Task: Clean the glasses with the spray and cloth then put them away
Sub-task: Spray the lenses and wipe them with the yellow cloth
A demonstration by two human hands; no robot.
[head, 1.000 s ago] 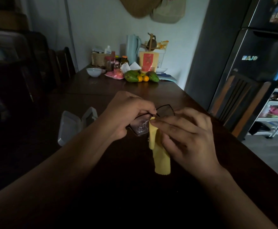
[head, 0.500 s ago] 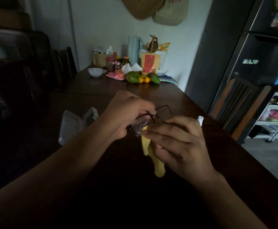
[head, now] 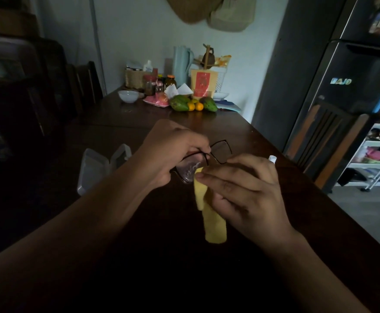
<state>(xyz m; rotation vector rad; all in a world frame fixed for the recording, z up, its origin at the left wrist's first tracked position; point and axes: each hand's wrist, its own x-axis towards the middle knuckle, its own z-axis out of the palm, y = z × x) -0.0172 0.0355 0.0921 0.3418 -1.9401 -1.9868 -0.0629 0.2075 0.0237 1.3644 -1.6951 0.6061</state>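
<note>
At the centre of the frame, both hands work above a dark wooden table (head: 263,141). The left hand (head: 168,152) is curled closed around the glasses (head: 207,159): thumb and forefinger pinch the frame at the bridge, and the remaining fingers fold under the nearer lens. The glasses are held clear of the table surface, tilted, with the far lens projecting to the right of the left hand's knuckles and the near lens partly covered by them. Streaks show on the near lens.

The right hand (head: 243,190) sits just right of and below the glasses. Its fingers (head: 227,177) are extended leftward and closed together, with the forefinger tip reaching the lower edge of the near lens. This hand grips a yellow cloth (head: 211,220): the upper end of the cloth is pressed between the fingertips and the lens, and the remainder hangs down below the hand. The thumb is hidden behind the cloth and fingers, so its position cannot be told.

Left of centre, an open clear case (head: 98,166) lies on the table, partly hidden by the left forearm. A small white bottle top (head: 272,158) shows just behind the right hand's knuckles; the rest of it is hidden.
</note>
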